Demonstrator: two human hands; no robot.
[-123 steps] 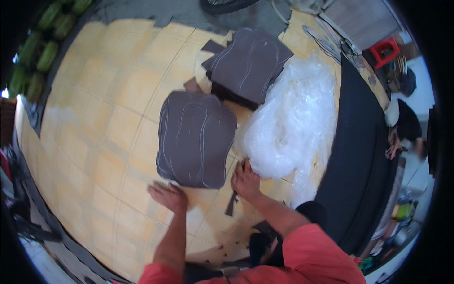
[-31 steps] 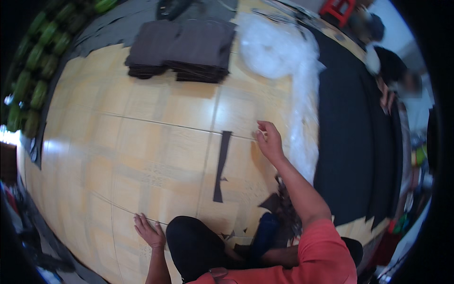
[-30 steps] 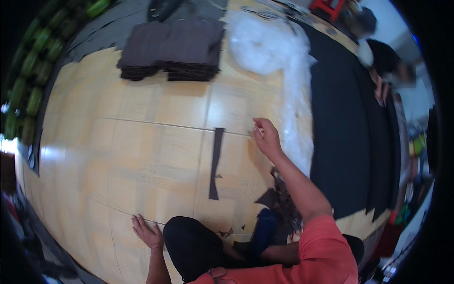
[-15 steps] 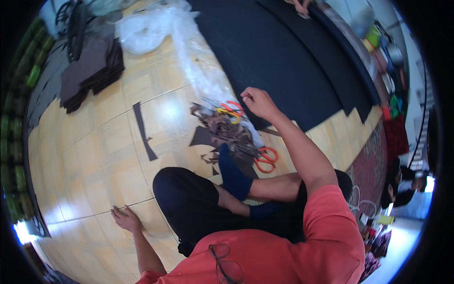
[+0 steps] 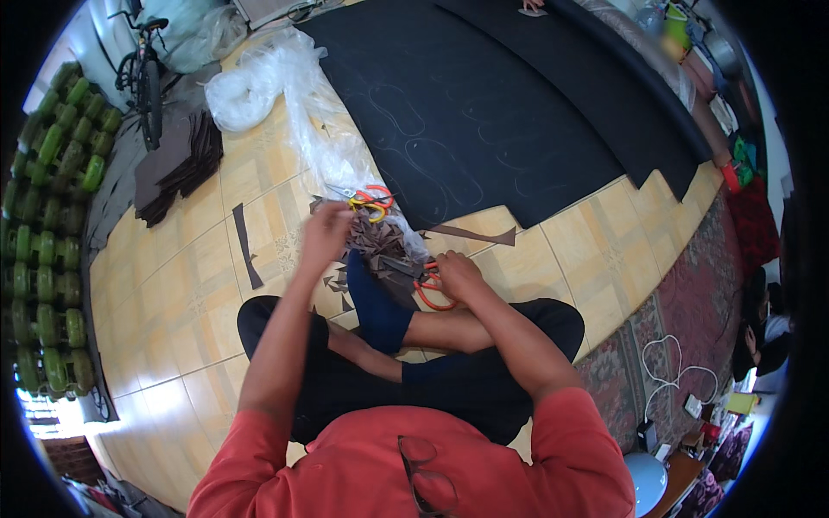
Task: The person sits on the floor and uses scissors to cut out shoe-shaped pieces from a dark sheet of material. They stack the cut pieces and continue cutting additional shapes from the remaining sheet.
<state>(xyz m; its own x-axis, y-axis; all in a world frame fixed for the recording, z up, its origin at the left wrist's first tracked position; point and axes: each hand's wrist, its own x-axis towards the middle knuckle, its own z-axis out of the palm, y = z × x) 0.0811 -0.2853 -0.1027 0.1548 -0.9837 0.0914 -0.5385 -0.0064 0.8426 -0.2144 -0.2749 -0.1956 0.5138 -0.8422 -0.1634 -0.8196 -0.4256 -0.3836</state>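
Observation:
My right hand [image 5: 458,276] is at the scissors with red handles [image 5: 435,300] beside my shin, its fingers closed on one handle loop. Smeared by motion, my left hand [image 5: 326,231] hangs by the left edge of a heap of dark fabric offcuts [image 5: 385,244]; whether its fingers are closed does not show. At the top of that heap lie more scissors, one pair with orange-red handles [image 5: 380,195] and one with yellow handles [image 5: 370,210]. A large black sheet [image 5: 484,121] with chalked sole-shaped outlines spreads ahead of me.
Clear plastic wrap [image 5: 302,112] runs along the sheet's left edge. Stacked dark cut pieces [image 5: 177,164] lie at the far left, near a bicycle [image 5: 147,78] and green bundles [image 5: 52,259]. A white cable [image 5: 665,371] lies on the patterned rug [image 5: 635,319]. Another person's hand [image 5: 533,5] touches the far sheet.
My left hand has risen from the floor at left to the offcuts. My right hand has come back from above the black sheet to the red-handled scissors. The view has shifted.

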